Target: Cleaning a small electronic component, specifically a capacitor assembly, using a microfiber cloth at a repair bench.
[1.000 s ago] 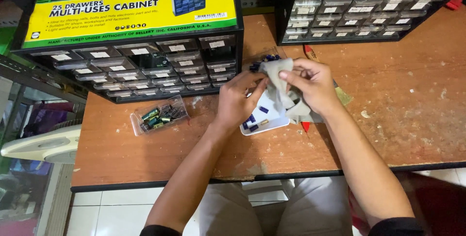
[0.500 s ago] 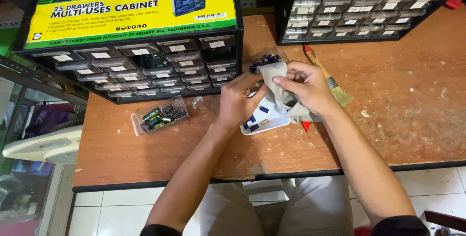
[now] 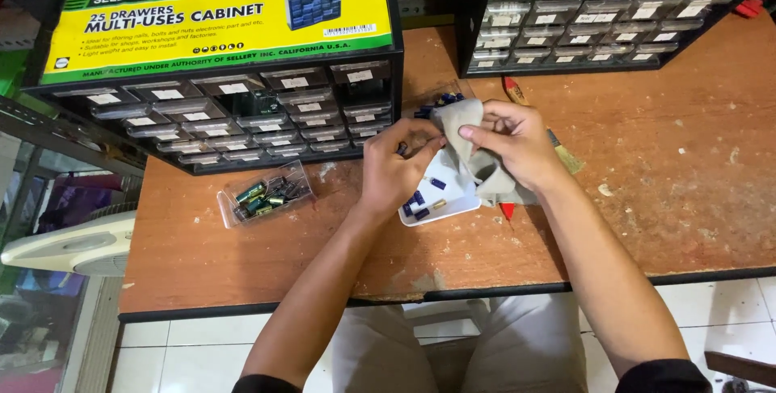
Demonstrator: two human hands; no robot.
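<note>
A crumpled grey cloth drapes over a small white tray.

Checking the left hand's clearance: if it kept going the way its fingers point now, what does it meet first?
The left hand points up and right, fingertips already at the beige cloth that the right hand holds. Cloth first, probably; past it, a clear drawer of blue parts, though depth is unclear.
</note>
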